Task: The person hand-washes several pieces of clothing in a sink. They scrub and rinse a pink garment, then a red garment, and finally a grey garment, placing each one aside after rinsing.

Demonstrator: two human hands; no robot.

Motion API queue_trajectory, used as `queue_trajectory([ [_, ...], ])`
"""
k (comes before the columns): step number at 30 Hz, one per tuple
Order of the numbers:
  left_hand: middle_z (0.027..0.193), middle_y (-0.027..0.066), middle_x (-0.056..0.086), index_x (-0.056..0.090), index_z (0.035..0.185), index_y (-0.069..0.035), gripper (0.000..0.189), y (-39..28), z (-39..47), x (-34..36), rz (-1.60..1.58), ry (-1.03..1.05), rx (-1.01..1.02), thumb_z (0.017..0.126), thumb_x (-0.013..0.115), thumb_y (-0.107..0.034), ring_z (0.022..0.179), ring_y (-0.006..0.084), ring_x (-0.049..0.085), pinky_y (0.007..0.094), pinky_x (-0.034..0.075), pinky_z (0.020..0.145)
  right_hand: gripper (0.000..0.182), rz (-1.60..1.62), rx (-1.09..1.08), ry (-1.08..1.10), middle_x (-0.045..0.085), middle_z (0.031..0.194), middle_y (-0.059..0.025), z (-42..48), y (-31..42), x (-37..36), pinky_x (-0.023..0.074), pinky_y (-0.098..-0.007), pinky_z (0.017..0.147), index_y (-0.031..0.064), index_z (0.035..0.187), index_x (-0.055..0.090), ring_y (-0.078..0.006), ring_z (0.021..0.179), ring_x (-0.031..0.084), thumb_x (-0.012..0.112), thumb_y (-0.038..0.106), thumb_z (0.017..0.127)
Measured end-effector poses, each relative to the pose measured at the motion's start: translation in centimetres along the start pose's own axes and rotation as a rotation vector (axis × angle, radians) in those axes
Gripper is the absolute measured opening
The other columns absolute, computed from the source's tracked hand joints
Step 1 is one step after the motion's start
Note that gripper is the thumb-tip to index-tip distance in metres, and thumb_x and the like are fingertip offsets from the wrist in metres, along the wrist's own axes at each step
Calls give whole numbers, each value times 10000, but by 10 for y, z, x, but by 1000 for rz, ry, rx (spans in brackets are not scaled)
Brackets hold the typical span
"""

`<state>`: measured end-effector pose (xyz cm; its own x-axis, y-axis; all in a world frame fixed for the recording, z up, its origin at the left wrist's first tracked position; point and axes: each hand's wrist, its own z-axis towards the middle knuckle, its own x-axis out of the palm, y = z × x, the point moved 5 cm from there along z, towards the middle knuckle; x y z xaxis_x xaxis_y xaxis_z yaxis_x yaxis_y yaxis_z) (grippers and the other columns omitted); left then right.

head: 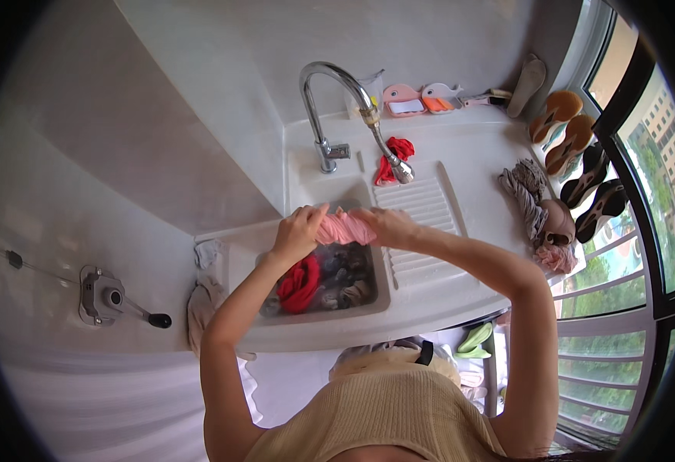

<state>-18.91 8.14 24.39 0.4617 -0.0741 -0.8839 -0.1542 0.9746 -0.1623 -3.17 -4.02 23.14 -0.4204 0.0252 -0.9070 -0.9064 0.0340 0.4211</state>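
Note:
A twisted pink cloth [346, 228] is stretched between my two hands above the laundry sink basin [380, 300]. My left hand [301, 230] grips its left end, and my right hand [388, 224] is closed around the right end. Below the cloth, a red garment [301, 284] lies in the water at the basin's left side. Several dark and greyish pieces of clothing [349, 271] soak beside it. My hands and the pink cloth hide the far part of the basin.
The chrome faucet [308, 98] arches behind the basin, its spout [402, 172] over the ribbed washboard [424, 231]. Nearby lies a red cloth [396, 153]. Wrung clothes [528, 196] lie at right, below shoes [568, 144] along the window. Whale-shaped soap dishes [404, 95] stand at the back.

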Motion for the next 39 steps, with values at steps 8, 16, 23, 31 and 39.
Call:
queue_trajectory([
  [8, 844, 178, 679, 565, 1071, -37, 431, 15, -29, 29, -573, -89, -505, 693, 747, -137, 792, 277, 686, 385, 518, 680, 395, -489, -312, -183, 614, 991, -98, 47, 28, -33, 553, -380, 700, 139, 1130, 498, -290, 913, 656, 658, 118, 770],
  [16, 547, 30, 437, 508, 990, 11, 314, -22, -20, 44, -1737, 21, -970, 684, 579, 12, 356, 133, 356, 284, 276, 368, 225, -675, -579, -401, 563, 808, -27, 84, 34, -51, 528, -321, 506, 144, 919, 535, -195, 757, 629, 653, 144, 727],
  [23, 689, 46, 483, 507, 1032, -45, 400, -34, -17, 32, -2164, 130, -989, 656, 615, -130, 538, 147, 457, 260, 324, 426, 205, -551, -662, -595, 504, 774, -13, 95, 52, -89, 481, -303, 437, 150, 851, 512, -169, 697, 601, 655, 136, 704],
  [31, 682, 66, 485, 485, 907, -89, 315, -37, -3, 30, -2474, 271, -771, 646, 646, -160, 516, 151, 444, 258, 335, 405, 341, 31, -352, -556, 561, 821, -80, 110, 19, -43, 494, -396, 566, 97, 952, 574, -292, 733, 614, 721, 114, 644],
  [39, 660, 87, 496, 501, 913, -40, 317, -24, -27, 61, -2497, 401, -815, 664, 638, -181, 495, 163, 439, 263, 346, 418, 295, 572, 153, -712, 621, 880, -166, 75, -4, 45, 502, -441, 716, 59, 955, 570, -402, 848, 609, 720, 126, 710],
])
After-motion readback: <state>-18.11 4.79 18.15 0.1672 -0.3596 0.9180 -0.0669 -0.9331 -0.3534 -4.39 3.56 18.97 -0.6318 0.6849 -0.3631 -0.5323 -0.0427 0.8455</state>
